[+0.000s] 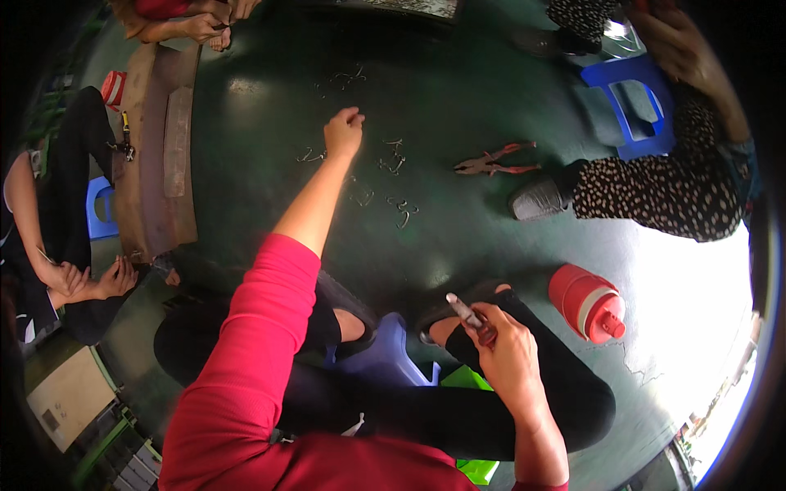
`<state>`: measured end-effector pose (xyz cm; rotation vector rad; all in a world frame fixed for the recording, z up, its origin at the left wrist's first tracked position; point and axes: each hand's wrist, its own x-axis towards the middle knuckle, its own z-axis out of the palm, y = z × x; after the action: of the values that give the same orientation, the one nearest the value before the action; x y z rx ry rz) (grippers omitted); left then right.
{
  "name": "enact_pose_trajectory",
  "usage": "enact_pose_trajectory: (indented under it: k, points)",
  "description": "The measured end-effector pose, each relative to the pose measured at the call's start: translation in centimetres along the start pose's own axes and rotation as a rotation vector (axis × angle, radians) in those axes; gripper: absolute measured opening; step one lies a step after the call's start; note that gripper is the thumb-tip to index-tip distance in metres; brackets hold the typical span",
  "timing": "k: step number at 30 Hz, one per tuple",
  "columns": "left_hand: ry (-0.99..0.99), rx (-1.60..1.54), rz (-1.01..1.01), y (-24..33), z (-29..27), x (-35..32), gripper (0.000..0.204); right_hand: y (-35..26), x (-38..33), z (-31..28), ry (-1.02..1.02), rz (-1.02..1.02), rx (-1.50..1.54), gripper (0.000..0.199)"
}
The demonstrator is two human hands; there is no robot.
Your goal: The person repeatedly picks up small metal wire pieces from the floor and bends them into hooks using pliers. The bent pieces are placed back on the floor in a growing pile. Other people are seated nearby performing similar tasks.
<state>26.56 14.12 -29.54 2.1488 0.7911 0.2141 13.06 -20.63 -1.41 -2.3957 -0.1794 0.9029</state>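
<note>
My left hand (344, 135) reaches out over the dark green floor. Its fingers are curled together, and anything between them is too small to make out. Around it lie small bent metal wire pieces: one curved piece (311, 155) just to its left, a cluster (393, 157) to its right, another cluster (402, 211) nearer me and several more (350, 76) farther off. Close to my right knee, my right hand (509, 352) is wrapped round a pair of pliers (463, 309), jaws pointing away from me. A second pair of pliers with red handles (495, 159) rests on the floor farther right.
A red and white jug (577, 299) stands right of my knee. Below me is a blue-purple stool (385, 352). A wooden bench (160, 164) runs along the left, with seated people beside it. Another person's shoe (537, 199) and a blue stool (630, 102) are at right.
</note>
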Motion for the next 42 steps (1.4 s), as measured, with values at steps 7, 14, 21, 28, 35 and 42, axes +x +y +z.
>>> enact_pose_trajectory:
  k: [7, 14, 21, 28, 35, 42]
  points:
    - [-0.002, -0.043, 0.032, -3.1, 1.5, -1.2, 0.020, 1.0, 0.4, 0.3, -0.018, 0.071, -0.317, 0.037]
    - [-0.199, -0.039, 0.196, -2.5, 3.3, -5.5, 0.016, 1.2, 0.9, 0.4, -0.168, 0.069, -0.394, 0.034]
    - [-0.390, 0.110, 0.347, -3.7, 2.8, -12.0, 0.009, 1.4, 0.0, 0.5, -0.124, 0.058, -0.416, 0.039]
    - [-0.331, 0.230, 0.472, -2.3, 2.2, -13.4, 0.009, 0.4, -0.7, -0.5, -0.025, -0.006, -0.136, 0.028]
    - [-0.871, -0.819, -0.299, 9.7, -5.3, -14.7, 0.013, -2.1, -2.2, -3.0, -0.138, -0.039, 0.224, 0.028]
    - [-0.904, -0.953, -0.120, 19.0, -14.7, -20.4, 0.032, -3.5, -3.4, -4.2, -0.191, -0.012, 0.342, 0.029]
